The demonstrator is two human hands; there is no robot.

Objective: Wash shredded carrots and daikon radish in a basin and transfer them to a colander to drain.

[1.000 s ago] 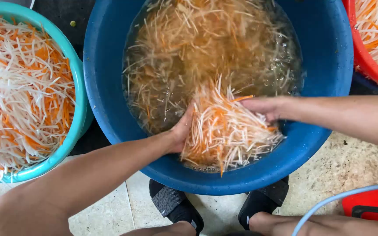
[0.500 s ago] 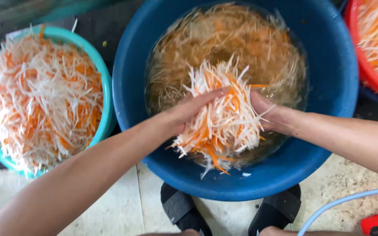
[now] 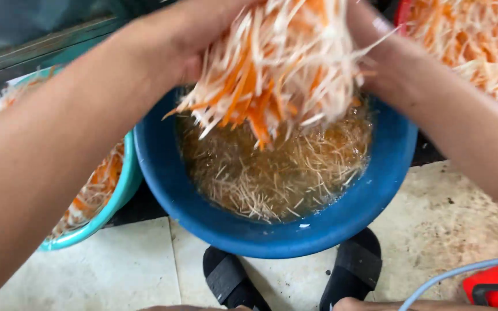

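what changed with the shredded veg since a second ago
Both hands, left hand and right hand, lifted the clump of shredded carrot and white strips up out of the cloudy water, clear above the blue basin. The teal basin and black sandals stayed put.

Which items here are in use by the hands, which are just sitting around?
In use: left hand, right hand, shredded vegetables, blue basin.
Lying about: teal basin, red basin, black sandals, hose.
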